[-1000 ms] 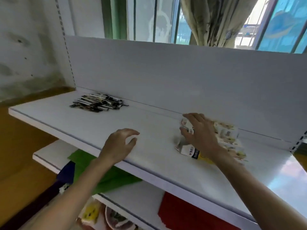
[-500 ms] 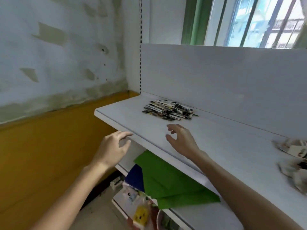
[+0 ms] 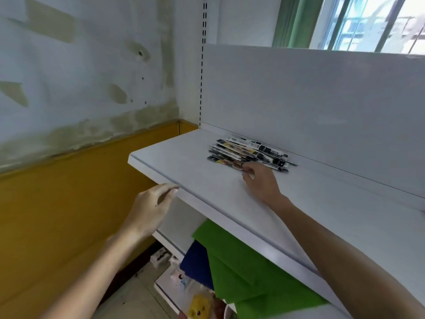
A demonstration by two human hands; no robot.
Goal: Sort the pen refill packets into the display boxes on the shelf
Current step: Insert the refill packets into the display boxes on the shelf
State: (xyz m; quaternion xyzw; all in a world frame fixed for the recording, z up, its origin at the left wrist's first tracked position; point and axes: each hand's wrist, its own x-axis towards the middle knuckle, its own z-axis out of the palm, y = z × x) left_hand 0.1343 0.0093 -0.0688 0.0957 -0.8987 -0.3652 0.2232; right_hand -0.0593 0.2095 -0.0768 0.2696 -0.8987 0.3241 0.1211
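Hands: left hand [image 3: 150, 208] loose, held nothing, at shelf [image 3: 184, 176] lip; right hand [image 3: 261, 183] touched the pile's near edge, grip unclear.
Pen refill packets [image 3: 248, 151]: fanned at the shelf's back.
Handling: probably light, thin, slick; pinch near end.

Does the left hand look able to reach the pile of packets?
Probably yes. The left hand hovers at the front edge of the shelf, with nothing lying between it and the pile of packets. Only the right hand, at the pile's near edge, might crowd it.
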